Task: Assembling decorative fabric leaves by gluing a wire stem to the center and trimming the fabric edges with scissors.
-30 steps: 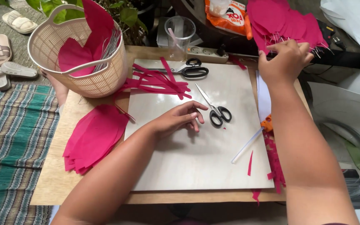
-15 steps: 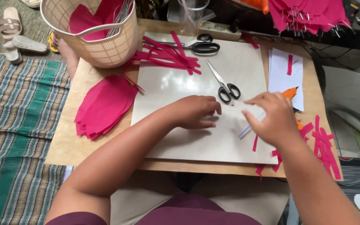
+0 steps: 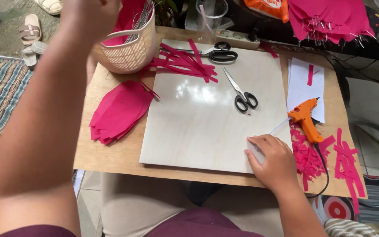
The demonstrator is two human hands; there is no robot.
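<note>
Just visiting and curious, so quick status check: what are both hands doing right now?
Left hand up at the basket, grip hidden. Right hand flat on the white tile corner. Scissors and glue gun lie untouched nearby.

tile centre (image 3: pixel 198 127) open, scissors (image 3: pixel 241 93) (blades apart), glue gun (image 3: pixel 305 119) flank right

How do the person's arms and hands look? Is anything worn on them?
Both forearms are bare. The left hand and right hand wear no gloves, rings or watch that show. A dark maroon sleeve begins at the left upper arm.
</note>
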